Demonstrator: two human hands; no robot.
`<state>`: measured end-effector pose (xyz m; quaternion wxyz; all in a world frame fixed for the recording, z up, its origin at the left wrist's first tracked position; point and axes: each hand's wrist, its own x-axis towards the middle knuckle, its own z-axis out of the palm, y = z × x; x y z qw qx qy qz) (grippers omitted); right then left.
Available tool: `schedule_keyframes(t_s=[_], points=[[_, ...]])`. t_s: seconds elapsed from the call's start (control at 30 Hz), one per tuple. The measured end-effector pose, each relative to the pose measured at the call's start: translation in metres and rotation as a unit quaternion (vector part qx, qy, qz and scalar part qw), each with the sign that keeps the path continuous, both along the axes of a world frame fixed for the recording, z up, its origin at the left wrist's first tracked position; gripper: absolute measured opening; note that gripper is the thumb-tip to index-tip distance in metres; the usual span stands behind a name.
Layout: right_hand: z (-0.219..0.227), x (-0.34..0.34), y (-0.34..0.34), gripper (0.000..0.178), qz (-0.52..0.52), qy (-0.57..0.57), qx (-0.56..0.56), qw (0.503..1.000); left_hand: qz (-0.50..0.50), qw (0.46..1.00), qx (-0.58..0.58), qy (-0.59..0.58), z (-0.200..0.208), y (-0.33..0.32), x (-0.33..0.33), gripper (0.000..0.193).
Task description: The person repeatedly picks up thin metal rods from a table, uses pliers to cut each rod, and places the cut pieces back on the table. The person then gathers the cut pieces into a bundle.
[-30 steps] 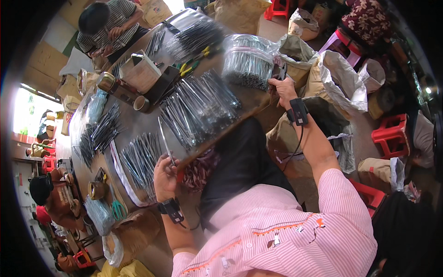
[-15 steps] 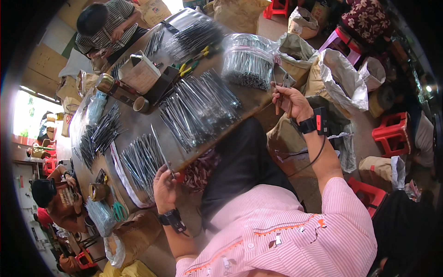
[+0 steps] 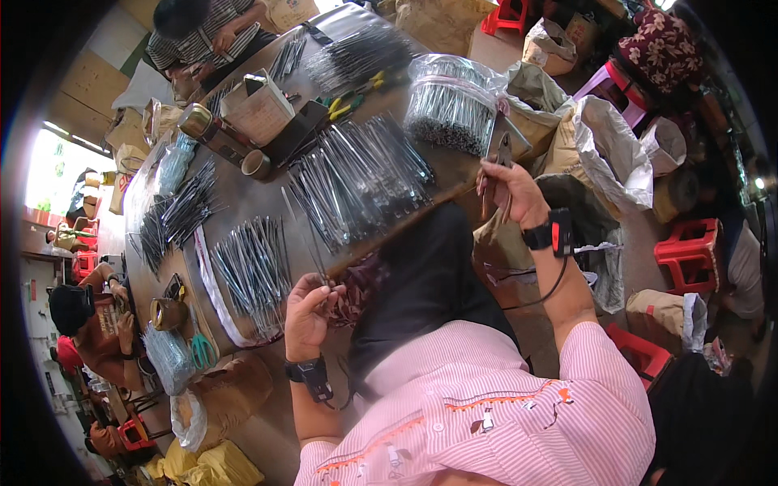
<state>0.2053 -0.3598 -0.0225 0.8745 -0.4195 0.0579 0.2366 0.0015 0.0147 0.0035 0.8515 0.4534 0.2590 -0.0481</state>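
At the near table edge my left hand [image 3: 310,312] pinches the lower end of a thin metal strip [image 3: 305,231], which slants up and to the left over the tabletop. My right hand [image 3: 519,194], raised off the table's right corner, is closed round pliers [image 3: 502,152]; their jaws point up and brownish handles show below the fingers. A wide pile of shiny metal strips [image 3: 361,182] lies beyond my left hand. Another pile of strips [image 3: 253,271] is left of that hand. Beyond the pliers stands a plastic-wrapped bundle of strips [image 3: 450,113].
The table [image 3: 450,185] also carries a white box [image 3: 258,113], a cup [image 3: 255,164], a jar [image 3: 194,121], yellow-handled pliers [image 3: 344,108] and teal scissors [image 3: 203,351]. Open sacks [image 3: 604,154] and a red stool [image 3: 689,255] stand right. A co-worker [image 3: 203,32] sits across; another [image 3: 101,324] is at left.
My left hand has moved right, away from the left pile, and the strip in it leans further left. The pliers' jaws now show more plainly above my right hand. The whole view has shifted slightly.
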Motion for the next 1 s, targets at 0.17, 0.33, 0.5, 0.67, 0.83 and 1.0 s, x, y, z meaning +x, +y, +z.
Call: schedule_keyframes(t_s=[0.17, 0.33, 0.5, 0.67, 0.83, 1.0], points=[[0.037, -0.050, 0.027, 0.016, 0.007, -0.056, -0.060, 0.997, -0.068, 0.997, -0.033, -0.026, -0.001, -0.029, 0.013, 0.019], [0.065, -0.081, 0.066, 0.017, 0.000, -0.122, -0.080, 0.989, -0.117, 0.989, -0.060, -0.066, 0.007, -0.065, 0.034, 0.018], [0.069, -0.097, 0.087, 0.015, 0.004, -0.174, -0.091, 0.981, -0.126, 0.985, -0.043, -0.109, 0.019, -0.081, 0.039, 0.015], [0.062, -0.104, 0.093, 0.013, -0.016, -0.201, -0.114, 0.973, -0.127, 0.984, 0.008, -0.128, 0.021, -0.083, 0.040, 0.016], [0.052, -0.111, 0.095, 0.015, 0.023, -0.224, -0.154, 0.962, -0.116, 0.978, 0.012, -0.175, 0.023, -0.089, 0.041, 0.018], [0.041, -0.121, 0.111, 0.019, 0.016, -0.254, -0.207, 0.945, -0.153, 0.972, 0.102, -0.146, 0.027, -0.087, 0.042, 0.017]])
